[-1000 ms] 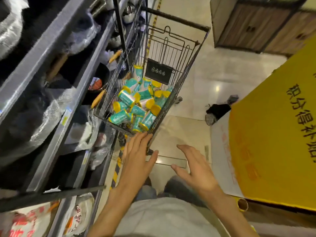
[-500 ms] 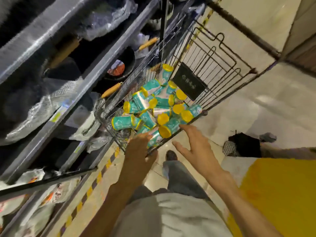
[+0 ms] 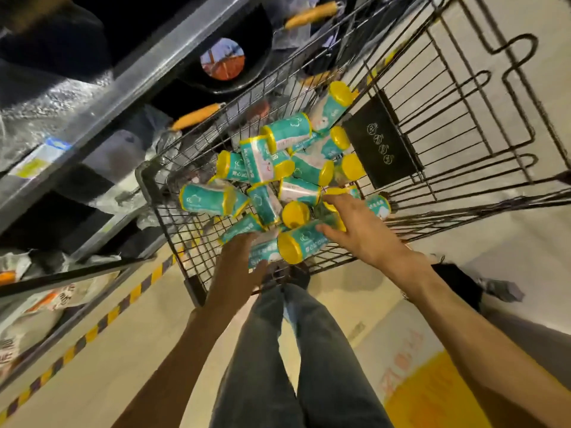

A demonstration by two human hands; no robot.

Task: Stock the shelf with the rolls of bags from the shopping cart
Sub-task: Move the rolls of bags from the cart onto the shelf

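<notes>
- I've got the black wire shopping cart [image 3: 312,264] right in front of me, and everything hangs off that: a heap of teal rolls of bags with yellow end caps [image 3: 265,177] lies jumbled in its basket, none of them on the shelf yet.
- My right hand [image 3: 361,230] is over the cart's near rim, fingers spread and laid across the near teal roll with the yellow cap [image 3: 301,242]; thumb low on its side. I read that as settling a grasp, not a lift. Not closed round it so far as I can see.
- My left hand [image 3: 238,264] reaches in just left of that roll. Its fingers are hidden behind the hand's back among the rolls, so I cannot tell whether they are spread or pinching.
- The rolls lie every which way, caps pointing all over, so I judge the top near ones are the free pick.
- The grey metal shelving [image 3: 129,84] stands tight against the cart's left side, holding black pans with orange handles [image 3: 228,60] and plastic-wrapped goods.
- Room: open floor on the cart's right; on the left the wire wall and shelf edge crowd any swing, so lifting up and over the rim looks safest.
</notes>
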